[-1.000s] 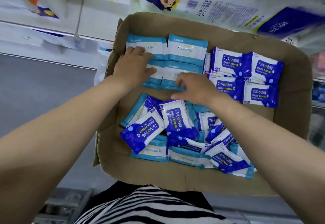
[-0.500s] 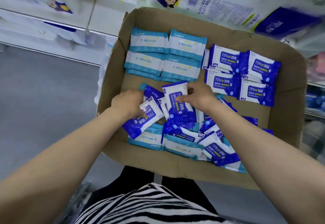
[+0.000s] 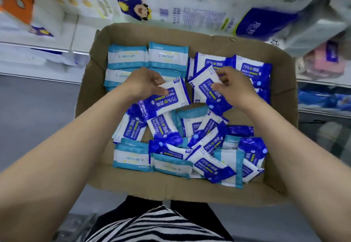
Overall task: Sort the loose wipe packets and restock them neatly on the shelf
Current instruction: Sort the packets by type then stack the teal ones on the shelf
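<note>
I have just lifted two dark blue alcohol wipe packets out of the loose heap: my left hand (image 3: 141, 84) pinches one (image 3: 165, 100), my right hand (image 3: 234, 84) the other (image 3: 208, 89), above the cardboard box's (image 3: 171, 190) middle, bound for the dark blue stack (image 3: 248, 68) at its far right corner.

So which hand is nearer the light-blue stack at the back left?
Left. The left hand overlaps the stack's near edge; the right hand is over the dark-blue stack.

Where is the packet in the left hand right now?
Head view: the dark blue packet is held by the left hand above the box's middle, left of the right hand's packet.
</note>
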